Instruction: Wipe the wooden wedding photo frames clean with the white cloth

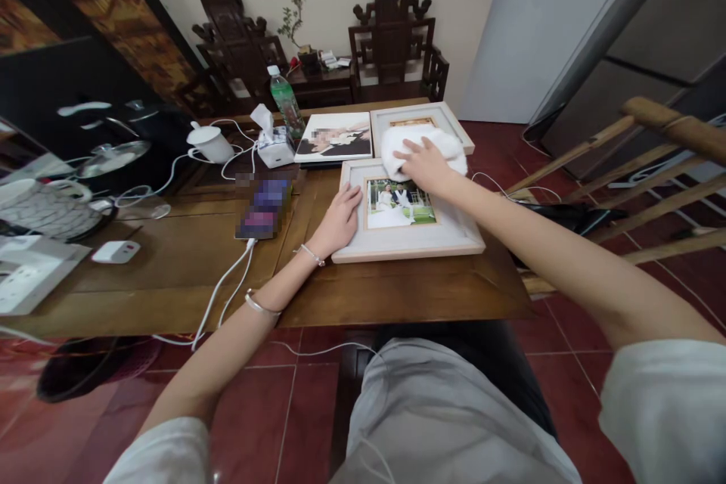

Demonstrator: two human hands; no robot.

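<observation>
A framed wedding photo (400, 204) lies flat near the table's front edge, with a wide pale mount and a light wooden frame (408, 254). My left hand (339, 221) rests along its left side, fingers stretched over the rim. Under my right hand (425, 162) is a white fluffy cloth (451, 147), pressed down over the photo frame's upper part with the fingers spread on it. The cloth also overlaps a second framed picture (451, 125) just behind. To the left of that one lies a white-edged photo panel (334, 138), stacked on something dark.
Left on the table (170, 272) are a charging phone (264, 208), tissue box (276, 146), green-labelled bottle (287, 102), white lidded cup (209, 142), kettle (51, 208), power strip (28, 272) and cables. A wooden rack (669, 117) stands to the right; dark chairs (392, 30) stand behind.
</observation>
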